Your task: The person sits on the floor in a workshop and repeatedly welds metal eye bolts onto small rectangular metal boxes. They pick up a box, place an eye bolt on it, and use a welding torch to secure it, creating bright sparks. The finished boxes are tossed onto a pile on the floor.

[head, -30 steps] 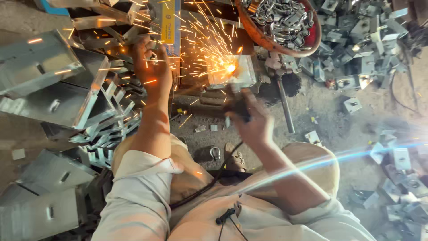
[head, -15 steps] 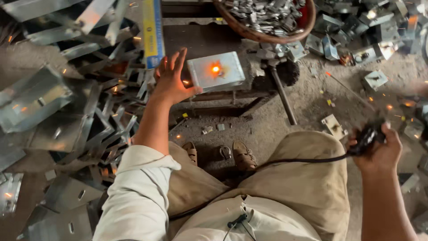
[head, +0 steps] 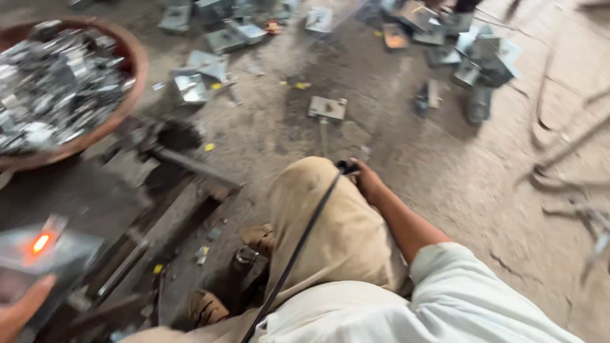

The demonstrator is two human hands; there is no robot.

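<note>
A seated worker's right hand [head: 367,184] rests beside the knee, fingers curled around a dark tool [head: 347,168] whose black cable [head: 298,244] trails back over the tan trousers. At the lower left edge only the fingertips of the left hand [head: 22,310] show, just below a grey metal plate [head: 51,249] bearing a glowing orange spot [head: 40,242]; whether that hand is spread or gripping cannot be told. A round basin [head: 136,70] of metal pieces sits at upper left, brackets [head: 327,108] strewn over the dirt floor [head: 445,171].
</note>
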